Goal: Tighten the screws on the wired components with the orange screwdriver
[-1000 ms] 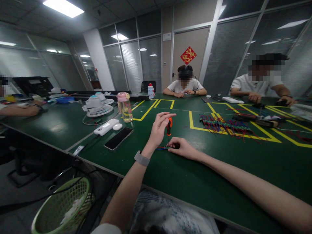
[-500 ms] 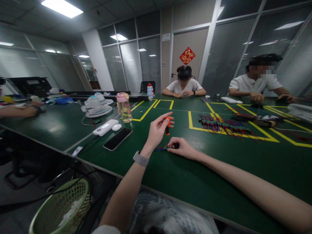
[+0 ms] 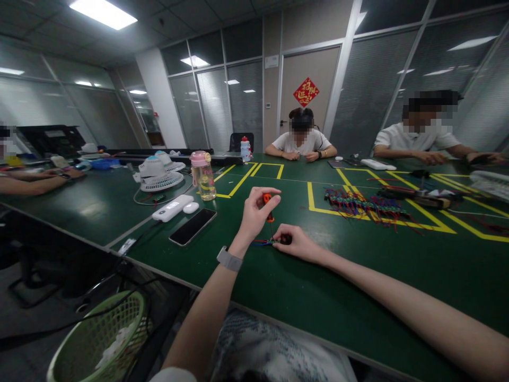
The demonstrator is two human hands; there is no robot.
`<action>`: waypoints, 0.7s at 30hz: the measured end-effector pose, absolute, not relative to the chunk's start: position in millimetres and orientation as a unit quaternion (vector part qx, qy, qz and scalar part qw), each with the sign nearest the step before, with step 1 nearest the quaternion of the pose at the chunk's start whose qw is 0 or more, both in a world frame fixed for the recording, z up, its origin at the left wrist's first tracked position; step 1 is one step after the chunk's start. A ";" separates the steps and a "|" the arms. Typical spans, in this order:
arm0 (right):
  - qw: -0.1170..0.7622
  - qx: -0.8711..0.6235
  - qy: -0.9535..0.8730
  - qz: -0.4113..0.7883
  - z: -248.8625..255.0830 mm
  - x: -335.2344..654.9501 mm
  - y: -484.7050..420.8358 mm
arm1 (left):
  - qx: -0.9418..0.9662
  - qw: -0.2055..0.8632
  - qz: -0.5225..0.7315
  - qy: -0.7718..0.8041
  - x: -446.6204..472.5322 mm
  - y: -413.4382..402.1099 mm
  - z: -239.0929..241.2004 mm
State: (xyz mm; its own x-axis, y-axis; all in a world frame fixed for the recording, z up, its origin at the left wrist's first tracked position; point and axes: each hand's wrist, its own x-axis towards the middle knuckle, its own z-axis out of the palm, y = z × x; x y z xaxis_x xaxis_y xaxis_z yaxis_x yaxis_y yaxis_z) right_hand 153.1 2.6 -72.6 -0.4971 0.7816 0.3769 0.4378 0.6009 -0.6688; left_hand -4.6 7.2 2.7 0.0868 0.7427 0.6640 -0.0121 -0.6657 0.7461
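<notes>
My left hand [image 3: 253,211] is closed around the orange and black handle of a screwdriver [image 3: 270,216]. Its thin shaft points down at a small green circuit board [image 3: 271,242] on the table, though contact at the tip is too small to make out. Red and blue wires [image 3: 259,243] run left from the board. My right hand [image 3: 297,244] rests on the table and pinches the board's right side between thumb and fingers, partly hiding it. Something dark shows within the curl of the right fingers.
A phone [image 3: 193,227], a white power bank [image 3: 173,208] and a pink-lidded bottle [image 3: 203,176] stand to the left. Wired boards [image 3: 366,204] lie in a heap at right, inside yellow tape. Two people sit across the green table [image 3: 342,289]; another's arms show far left.
The fingers of my left hand have shifted around the screwdriver handle, which now leans slightly left at the top. My right hand stays in place. The person at far right has moved their hands.
</notes>
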 end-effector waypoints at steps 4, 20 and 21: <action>0.338 -0.372 -0.828 0.248 -70.8 152.3 1.8 | 0.654 0.423 0.595 0.197 -2.3 7.7 2.3; 0.339 -0.364 -0.828 0.260 -72.7 152.6 3.6 | 0.668 0.367 0.603 0.237 -2.3 5.1 2.4; 0.338 -0.364 -0.828 0.260 -72.2 152.5 3.3 | 0.672 0.340 0.608 0.250 -3.0 4.8 2.5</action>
